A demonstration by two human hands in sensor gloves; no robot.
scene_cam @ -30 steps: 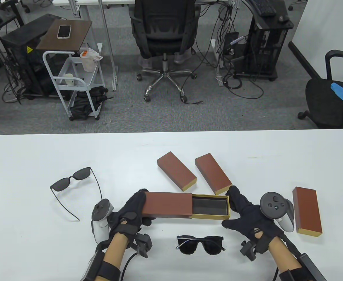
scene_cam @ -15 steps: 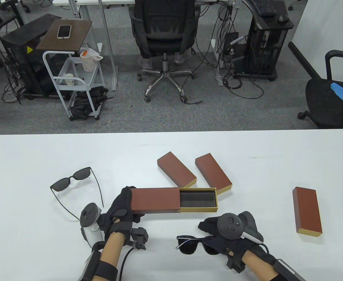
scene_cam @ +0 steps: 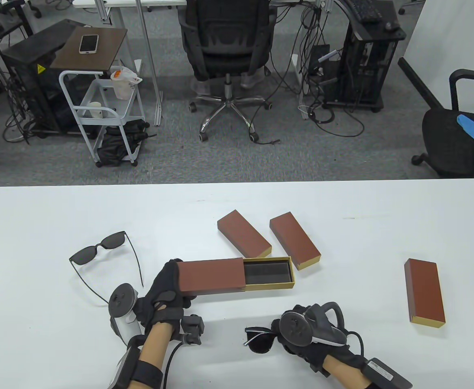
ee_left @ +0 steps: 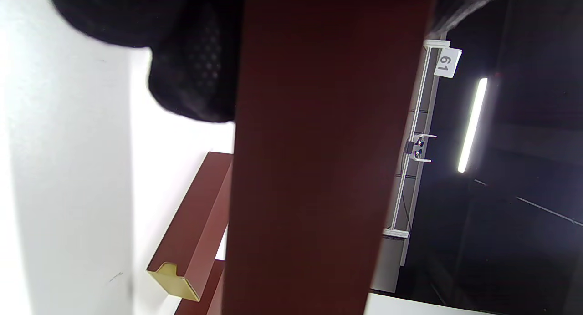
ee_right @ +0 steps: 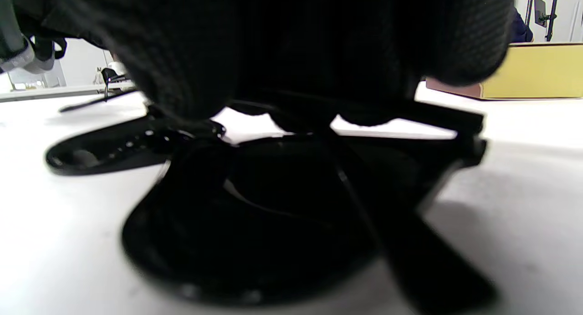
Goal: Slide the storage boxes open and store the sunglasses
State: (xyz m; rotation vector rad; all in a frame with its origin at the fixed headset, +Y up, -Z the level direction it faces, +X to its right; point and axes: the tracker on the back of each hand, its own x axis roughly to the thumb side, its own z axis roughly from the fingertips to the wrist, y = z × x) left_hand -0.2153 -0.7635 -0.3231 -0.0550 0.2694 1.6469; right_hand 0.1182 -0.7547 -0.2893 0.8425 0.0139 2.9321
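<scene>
My left hand (scene_cam: 168, 289) grips the left end of a brown sleeve box (scene_cam: 210, 275); its gold inner tray (scene_cam: 268, 273) is slid out to the right and shows an empty dark lining. The sleeve fills the left wrist view (ee_left: 319, 160). My right hand (scene_cam: 297, 336) rests on folded black sunglasses (scene_cam: 259, 339) at the table's near edge, its fingers closed over the frame. The right wrist view shows the fingers (ee_right: 291, 55) pressing on the sunglasses (ee_right: 255, 205) from above. A second pair of sunglasses (scene_cam: 99, 251) lies unfolded to the left.
Two closed brown boxes (scene_cam: 244, 237) (scene_cam: 295, 240) lie just beyond the open one, and a third (scene_cam: 424, 290) lies at the right. The white table (scene_cam: 382, 210) stretches to the far edge; office chairs and a cart stand beyond.
My right hand left the tray's right end and came down onto the folded sunglasses. My left hand carried the open box a little leftward.
</scene>
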